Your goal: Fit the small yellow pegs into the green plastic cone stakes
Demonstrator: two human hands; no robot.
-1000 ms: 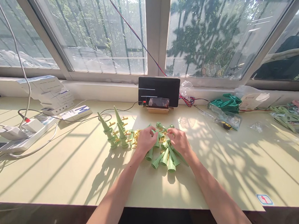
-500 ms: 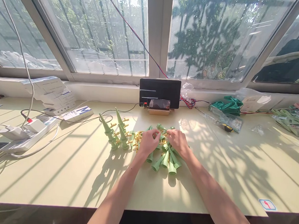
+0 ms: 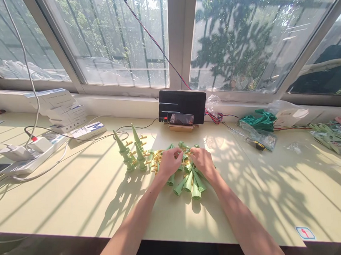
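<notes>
My left hand (image 3: pixel 170 161) is over the pile in the middle of the table, thumb and fingertips pinched together; what they hold is too small to make out. Just to its right, my right hand (image 3: pixel 203 160) has its fingers closed near small yellow pegs and a green piece, and I cannot tell what lies in the grip. Several green hollow cones (image 3: pixel 196 191) lie fanned out below the hands, open ends toward me. Yellow pegs (image 3: pixel 157 157) are heaped left of my left hand. Upright green cones (image 3: pixel 140 156) with yellow pegs sticking out stand farther left.
A black tablet (image 3: pixel 182 99) and a phone on a small cardboard stand (image 3: pixel 181 127) are behind the pile. White boxes (image 3: pixel 86 130) and a power strip (image 3: pixel 26 165) with cables lie left. Green plastic bags (image 3: pixel 259 119) and a yellow-black tool (image 3: pixel 258 145) are at the right back.
</notes>
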